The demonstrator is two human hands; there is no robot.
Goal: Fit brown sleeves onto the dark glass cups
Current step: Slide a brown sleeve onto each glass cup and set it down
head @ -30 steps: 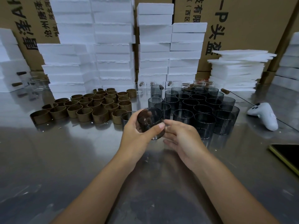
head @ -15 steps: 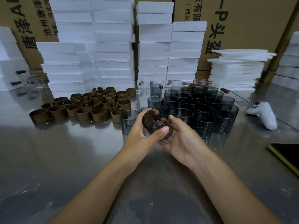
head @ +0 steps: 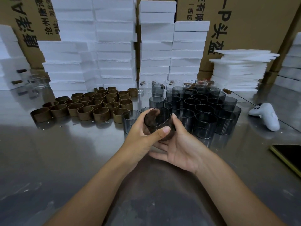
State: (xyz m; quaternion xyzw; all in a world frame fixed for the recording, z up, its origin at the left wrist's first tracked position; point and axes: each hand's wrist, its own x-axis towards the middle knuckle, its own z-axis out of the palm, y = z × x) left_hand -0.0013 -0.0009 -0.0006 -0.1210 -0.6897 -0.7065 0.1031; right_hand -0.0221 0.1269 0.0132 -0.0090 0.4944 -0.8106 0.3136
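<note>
The left grip (head: 143,137) is clamped on a dark glass cup (head: 155,119), with the thumb laid across its near wall and the fingers wrapped behind. The right grip (head: 180,147) is cupped palm-up beneath it, thumb pressed to the wall at 3 o'clock. The cup is held above the table (head: 81,160), between both grips, tilted so its mouth faces the camera. A brown tint is seen through the glass; whether a sleeve is on it cannot be told.

Compared with a second ago, the right grip has been turned from back-up to palm-up, and the cup has been tipped further toward the camera.

Bare table lies from 4 to 8 o'clock. A single grey cup (head: 130,118) stands just beside the left grip at 10 o'clock. The massed dark cups (head: 203,108) crowd close from 12 to 2 o'clock. The brown sleeves (head: 91,105) are grouped at 10 to 11 o'clock. A white controller (head: 267,116) lies well apart at 3 o'clock.
</note>
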